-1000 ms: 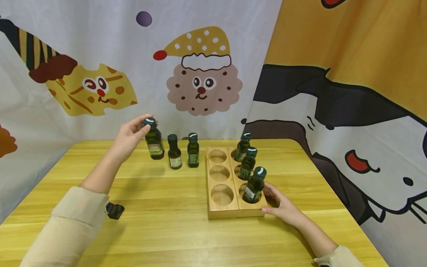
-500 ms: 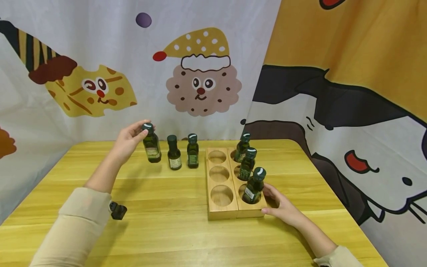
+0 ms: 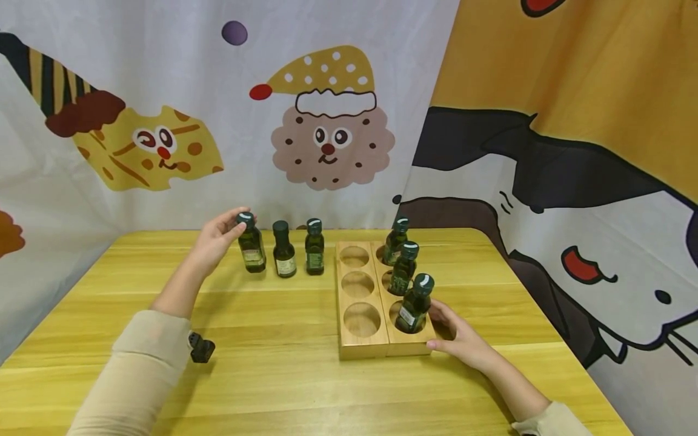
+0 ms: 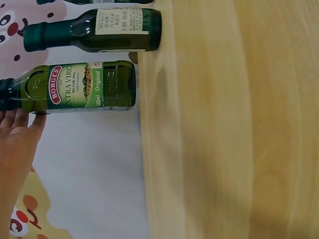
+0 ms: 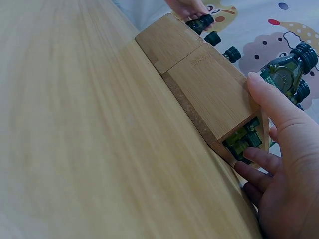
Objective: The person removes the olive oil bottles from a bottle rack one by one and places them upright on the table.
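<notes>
table (image 3: 283,387) perhaps touches bottle (image 3: 252,249) pinched by left hand (image 3: 214,240)

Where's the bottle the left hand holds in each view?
Head: left of centre, mid-height; bottle in left hand.
Left wrist: left side, upper half, sideways; bottle.
Right wrist: near top edge, right of centre, partly hidden; bottle.
Shared landmark: pink cookie print.

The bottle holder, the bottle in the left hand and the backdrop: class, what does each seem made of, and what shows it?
Holder: seemingly smooth wood or bamboo; fine grain shows. Held bottle: probably glossy green glass, from its highlights and see-through walls; plastic possible. Backdrop: apparently matt printed fabric, hanging in folds.
</notes>
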The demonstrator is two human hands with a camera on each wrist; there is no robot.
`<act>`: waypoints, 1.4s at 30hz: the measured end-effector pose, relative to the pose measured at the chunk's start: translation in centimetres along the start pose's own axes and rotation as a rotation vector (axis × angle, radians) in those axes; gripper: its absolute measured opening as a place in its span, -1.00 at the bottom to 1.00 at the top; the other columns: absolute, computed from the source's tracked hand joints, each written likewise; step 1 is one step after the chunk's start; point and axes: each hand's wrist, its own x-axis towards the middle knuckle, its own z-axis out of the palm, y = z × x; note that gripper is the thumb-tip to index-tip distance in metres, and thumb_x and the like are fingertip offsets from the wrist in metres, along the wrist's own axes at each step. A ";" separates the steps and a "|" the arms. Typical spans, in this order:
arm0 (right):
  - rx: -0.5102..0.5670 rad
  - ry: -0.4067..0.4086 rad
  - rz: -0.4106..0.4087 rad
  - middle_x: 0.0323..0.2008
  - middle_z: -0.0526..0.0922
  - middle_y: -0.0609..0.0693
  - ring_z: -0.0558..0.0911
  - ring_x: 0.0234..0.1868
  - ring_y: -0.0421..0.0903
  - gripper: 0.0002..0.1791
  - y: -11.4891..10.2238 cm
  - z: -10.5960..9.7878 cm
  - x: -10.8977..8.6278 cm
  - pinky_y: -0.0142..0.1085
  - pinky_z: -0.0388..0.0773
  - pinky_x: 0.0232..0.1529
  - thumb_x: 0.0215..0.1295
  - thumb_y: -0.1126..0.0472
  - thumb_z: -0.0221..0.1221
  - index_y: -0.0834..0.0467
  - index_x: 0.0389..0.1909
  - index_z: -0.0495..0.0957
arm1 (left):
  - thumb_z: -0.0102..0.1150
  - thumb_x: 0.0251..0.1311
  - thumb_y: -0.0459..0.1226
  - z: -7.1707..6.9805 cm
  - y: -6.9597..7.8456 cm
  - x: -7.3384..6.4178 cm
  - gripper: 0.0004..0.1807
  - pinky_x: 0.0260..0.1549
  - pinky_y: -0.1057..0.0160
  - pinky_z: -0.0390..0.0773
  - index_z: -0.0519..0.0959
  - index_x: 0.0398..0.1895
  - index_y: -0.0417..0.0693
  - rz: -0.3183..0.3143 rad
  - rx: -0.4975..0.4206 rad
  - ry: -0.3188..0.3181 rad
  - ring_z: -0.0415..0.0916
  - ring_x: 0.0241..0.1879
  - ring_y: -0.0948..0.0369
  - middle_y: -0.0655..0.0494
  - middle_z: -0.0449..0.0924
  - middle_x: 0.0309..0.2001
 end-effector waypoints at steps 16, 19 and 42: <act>0.004 0.003 0.003 0.19 0.45 0.24 0.40 0.20 -0.17 -0.15 0.0 0.1 0.0 -0.42 0.27 0.18 0.16 0.33 0.33 0.24 0.43 0.10 | -0.09 0.46 -0.21 0.3 -1.9 -0.1 -0.48 0.07 0.39 0.40 0.20 0.43 -0.14 -0.029 0.013 -0.007 0.33 0.19 0.15 -0.20 0.34 0.27; 0.003 0.009 0.017 0.19 0.44 0.25 0.40 0.20 -0.15 -0.15 0.0 0.1 0.0 -0.42 0.27 0.19 0.16 0.32 0.33 0.26 0.42 0.10 | -0.10 0.46 -0.20 0.3 -2.1 -0.1 -0.47 0.11 0.38 0.37 0.19 0.44 -0.14 -0.031 -0.001 -0.011 0.30 0.23 0.12 -0.21 0.32 0.28; 0.008 0.005 0.022 0.21 0.42 0.26 0.39 0.21 -0.17 -0.13 -0.2 0.0 0.0 -0.47 0.24 0.18 0.15 0.31 0.34 0.24 0.43 0.10 | 0.10 0.37 -0.21 1.7 4.1 -0.7 -0.39 0.33 0.15 0.09 0.21 0.43 -0.07 0.160 -0.090 0.140 0.06 0.40 0.14 0.05 0.28 0.36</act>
